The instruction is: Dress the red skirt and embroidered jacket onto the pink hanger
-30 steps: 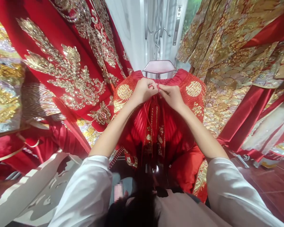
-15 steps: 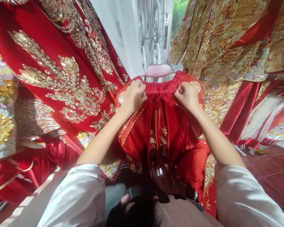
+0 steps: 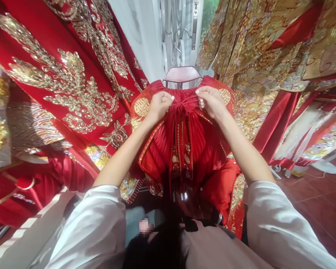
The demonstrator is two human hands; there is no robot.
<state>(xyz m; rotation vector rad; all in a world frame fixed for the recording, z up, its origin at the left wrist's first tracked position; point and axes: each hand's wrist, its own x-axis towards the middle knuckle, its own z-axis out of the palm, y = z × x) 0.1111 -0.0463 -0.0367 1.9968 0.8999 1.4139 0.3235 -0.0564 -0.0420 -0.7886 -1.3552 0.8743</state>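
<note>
A red garment (image 3: 162, 144) with gathered neckline and gold trim hangs from a pale pink hanger (image 3: 182, 74). At the middle of its neckline, a red ribbon (image 3: 184, 107) is tied in a bow with long tails hanging down. My left hand (image 3: 159, 106) is closed in a pinch at the bow's left side. On the right side, my right hand (image 3: 210, 101) has thumb and forefinger together at the upper edge of the bow, its other fingers curled. The exact bit of ribbon in each pinch is mostly hidden by the fingers.
Red cloth with gold sequin embroidery (image 3: 72, 86) hangs close on the left. Gold patterned garments (image 3: 249, 63) hang on the right. Behind the hanger is a white metal door (image 3: 154, 33) with a lock plate. Red floor tiles (image 3: 319, 190) show at lower right.
The ribbon was stretched straight between both hands; now it shows as a fuller bow. My hands have come slightly closer together, and the right fingers have lifted to the neckline. The view has shifted a little.
</note>
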